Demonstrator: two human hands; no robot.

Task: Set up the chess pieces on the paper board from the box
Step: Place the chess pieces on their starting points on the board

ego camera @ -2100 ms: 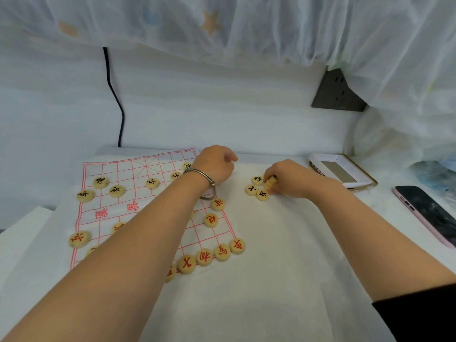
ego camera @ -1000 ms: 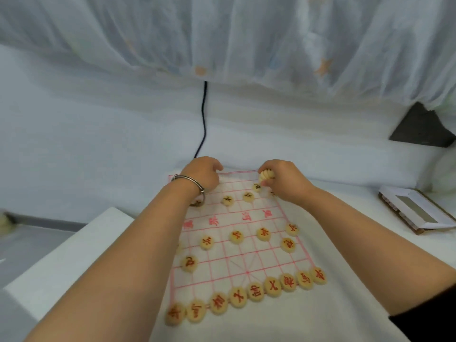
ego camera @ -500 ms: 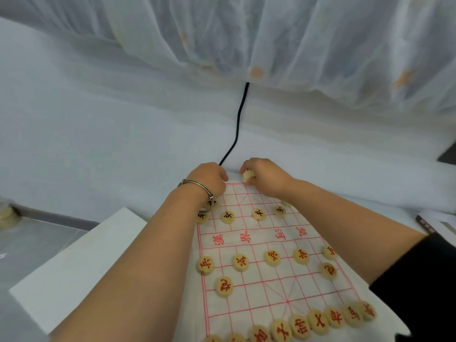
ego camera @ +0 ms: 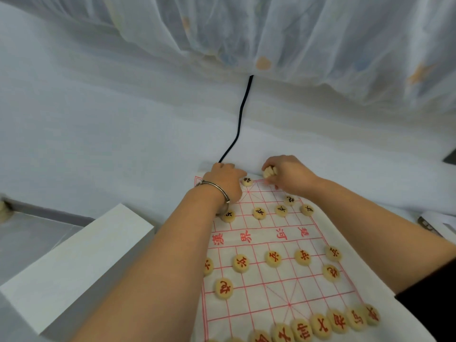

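Chess piece (ego camera: 246, 181) newly beside left hand (ego camera: 227, 185) (right hand (ego camera: 290, 177) grips stack (ego camera: 269, 172)).

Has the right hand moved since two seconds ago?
Yes. The right hand went left, from beside the paper board to its far edge, gripping stacked pieces.

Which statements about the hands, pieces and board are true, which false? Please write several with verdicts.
1. The right hand holds a small stack of round pale wooden pieces. True.
2. The silver metal bracelet sits on the right wrist. False: on the left wrist.
3. Red-lettered pieces line the near edge of the white paper board with red lines. True.
4. The board's far row is full. False: one black-lettered piece shows there, bare crossings beside it.
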